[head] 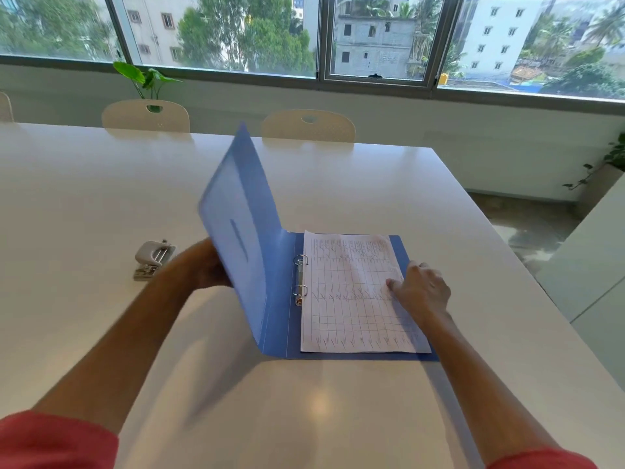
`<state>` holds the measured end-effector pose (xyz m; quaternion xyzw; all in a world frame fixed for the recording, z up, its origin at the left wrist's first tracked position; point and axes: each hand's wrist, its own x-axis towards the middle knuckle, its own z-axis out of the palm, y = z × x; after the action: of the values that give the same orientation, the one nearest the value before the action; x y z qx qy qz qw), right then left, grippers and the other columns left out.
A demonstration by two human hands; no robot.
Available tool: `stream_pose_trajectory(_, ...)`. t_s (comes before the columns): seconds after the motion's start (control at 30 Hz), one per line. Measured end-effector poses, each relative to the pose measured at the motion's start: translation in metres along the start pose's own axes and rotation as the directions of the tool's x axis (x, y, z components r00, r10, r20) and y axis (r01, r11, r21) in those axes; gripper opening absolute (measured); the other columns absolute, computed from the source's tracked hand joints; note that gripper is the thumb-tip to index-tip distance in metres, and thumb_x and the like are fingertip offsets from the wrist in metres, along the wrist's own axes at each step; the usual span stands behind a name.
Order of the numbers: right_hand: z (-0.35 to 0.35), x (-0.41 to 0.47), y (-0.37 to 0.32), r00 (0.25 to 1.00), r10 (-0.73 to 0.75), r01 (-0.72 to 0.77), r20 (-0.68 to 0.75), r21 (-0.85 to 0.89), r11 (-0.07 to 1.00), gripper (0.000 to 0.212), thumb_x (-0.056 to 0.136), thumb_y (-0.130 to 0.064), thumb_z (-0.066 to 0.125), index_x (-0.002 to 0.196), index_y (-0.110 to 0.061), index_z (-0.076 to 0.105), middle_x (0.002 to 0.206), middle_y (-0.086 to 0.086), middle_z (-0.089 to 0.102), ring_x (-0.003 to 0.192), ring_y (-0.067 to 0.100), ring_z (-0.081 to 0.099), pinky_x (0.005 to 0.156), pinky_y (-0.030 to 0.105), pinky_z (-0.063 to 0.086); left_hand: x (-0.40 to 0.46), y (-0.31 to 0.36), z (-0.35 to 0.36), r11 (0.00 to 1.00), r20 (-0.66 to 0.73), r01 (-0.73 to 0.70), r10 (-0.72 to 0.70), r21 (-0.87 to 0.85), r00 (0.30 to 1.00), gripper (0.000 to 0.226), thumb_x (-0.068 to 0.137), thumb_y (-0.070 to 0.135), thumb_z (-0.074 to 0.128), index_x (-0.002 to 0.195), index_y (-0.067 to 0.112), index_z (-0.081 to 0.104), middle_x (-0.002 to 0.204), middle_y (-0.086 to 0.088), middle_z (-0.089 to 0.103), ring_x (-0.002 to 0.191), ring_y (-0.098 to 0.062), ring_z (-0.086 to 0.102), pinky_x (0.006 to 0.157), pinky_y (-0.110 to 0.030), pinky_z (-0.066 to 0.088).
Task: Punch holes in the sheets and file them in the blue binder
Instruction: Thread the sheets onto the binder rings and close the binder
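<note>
On the white bench (101, 333) the blue binder (280, 333) lies open near the middle. The sheets (351, 299) sit on its rings (300, 279), flat on the right half. The right hand (421, 289) rests fingers-down on the sheets' right edge, loosely bent. The left hand (206, 265) grips the raised, blurred cover (236, 211) from behind. A punch (152, 260) lies just left of it. Chairs (145, 115) stand at the far edge.

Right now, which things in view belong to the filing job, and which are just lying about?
Part of the job:
blue binder, its cover raised by the left hand
sheets on the rings, under the right hand
hole punch

Just there:
table
two chairs
potted plant
</note>
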<state>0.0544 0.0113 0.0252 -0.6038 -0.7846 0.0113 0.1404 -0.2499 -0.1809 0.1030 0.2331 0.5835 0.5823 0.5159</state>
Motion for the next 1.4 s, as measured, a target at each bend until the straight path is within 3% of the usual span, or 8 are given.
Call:
stream_pose_trajectory(0.23, -0.001, -0.004, -0.002, 1.000, 0.001, -0.001, -0.018, 0.023, 1.000, 0.050, 0.084, -0.048, 0.067, 0.112, -0.007, 0.060, 0.104, 0.010, 0.065, 0.097, 0.028, 0.060, 0.069, 0.034, 0.048, 0.031, -0.022, 0.044, 0.917, 0.034, 0.225, -0.250, 0.329, 0.968, 0.073, 0.062, 0.056, 0.076, 0.122, 0.016, 0.060, 0.113, -0.009, 0.060, 0.096, -0.027, 0.062, 0.072, -0.044, 0.055)
stream_pose_trajectory(0.47, -0.005, -0.012, 0.004, 0.995, 0.102, -0.100, 0.007, 0.283, 0.954, 0.011, 0.087, -0.017, 0.059, 0.097, -0.021, 0.061, 0.108, 0.010, 0.065, 0.104, 0.032, 0.060, 0.069, 0.025, 0.046, 0.043, -0.038, 0.066, 0.876, -0.101, 0.202, -0.175, 0.437, 0.979, 0.071, 0.071, 0.041, 0.081, 0.121, 0.008, 0.044, 0.126, -0.020, 0.049, 0.115, -0.033, 0.052, 0.080, -0.045, 0.050)
stream_pose_trajectory(0.57, 0.001, -0.016, 0.012, 0.982, 0.175, -0.181, 0.067, 0.587, 0.789, 0.028, 0.096, -0.004, 0.047, 0.080, -0.027, 0.042, 0.099, 0.007, 0.050, 0.098, 0.025, 0.052, 0.056, 0.010, 0.042, 0.044, -0.043, 0.069, 0.885, -0.134, 0.188, -0.144, 0.426, 0.980, 0.065, 0.071, 0.033, 0.083, 0.114, 0.019, 0.035, 0.105, -0.003, 0.056, 0.094, -0.017, 0.059, 0.063, -0.036, 0.052)
stream_pose_trajectory(0.67, -0.010, -0.012, 0.018, 0.983, 0.091, -0.162, 0.157, 0.537, 0.828, 0.030, 0.091, -0.016, 0.048, 0.061, -0.016, 0.047, 0.071, 0.010, 0.054, 0.078, 0.028, 0.054, 0.068, 0.035, 0.041, 0.046, -0.048, 0.072, 0.875, -0.154, 0.163, -0.103, 0.457, 0.983, 0.059, 0.072, 0.032, 0.082, 0.105, 0.021, 0.034, 0.096, 0.003, 0.057, 0.082, -0.012, 0.061, 0.051, -0.029, 0.050)
stream_pose_trajectory(0.8, -0.024, 0.009, 0.033, 0.984, -0.003, -0.054, 0.180, 0.313, 0.948, 0.017, 0.091, -0.005, 0.052, 0.099, 0.003, 0.065, 0.100, 0.026, 0.067, 0.094, 0.042, 0.062, 0.068, 0.035, 0.038, 0.049, -0.052, 0.075, 0.874, -0.148, 0.129, -0.066, 0.469, 0.987, 0.048, 0.072, 0.030, 0.082, 0.091, 0.025, 0.038, 0.092, 0.004, 0.058, 0.075, -0.013, 0.064, 0.042, -0.023, 0.049)
stream_pose_trajectory(1.07, -0.034, 0.037, 0.069, 0.823, 0.031, -0.526, 0.567, 0.740, 0.420, 0.043, 0.095, -0.041, 0.055, 0.098, 0.001, 0.065, 0.094, 0.016, 0.071, 0.083, 0.026, 0.067, 0.071, 0.031, 0.055, 0.051, -0.057, 0.078, 0.842, -0.161, 0.108, -0.025, 0.528, 0.987, 0.046, 0.069, 0.029, 0.085, 0.099, 0.012, 0.055, 0.095, -0.006, 0.068, 0.075, -0.020, 0.070, 0.045, -0.026, 0.053)
stream_pose_trajectory(1.2, -0.029, 0.039, 0.068, 0.837, -0.014, -0.471, 0.548, 0.732, 0.493, 0.055, 0.077, -0.053, 0.066, 0.096, -0.002, 0.067, 0.089, 0.013, 0.071, 0.081, 0.023, 0.066, 0.073, 0.030, 0.054, 0.053, -0.061, 0.080, 0.839, -0.185, 0.099, 0.002, 0.535, 0.983, 0.055, 0.064, 0.029, 0.086, 0.104, 0.013, 0.052, 0.101, -0.005, 0.067, 0.083, -0.025, 0.070, 0.065, -0.041, 0.060)
stream_pose_trajectory(1.4, -0.012, 0.038, 0.064, 0.895, -0.054, -0.262, 0.442, 0.621, 0.739, 0.031, 0.070, -0.016, 0.086, 0.095, -0.006, 0.069, 0.084, 0.006, 0.066, 0.080, 0.021, 0.059, 0.073, 0.034, 0.046, 0.053, -0.063, 0.082, 0.835, -0.201, 0.084, 0.033, 0.544, 0.979, 0.057, 0.060, 0.033, 0.088, 0.099, 0.018, 0.048, 0.100, -0.002, 0.065, 0.082, -0.022, 0.069, 0.066, -0.039, 0.060)
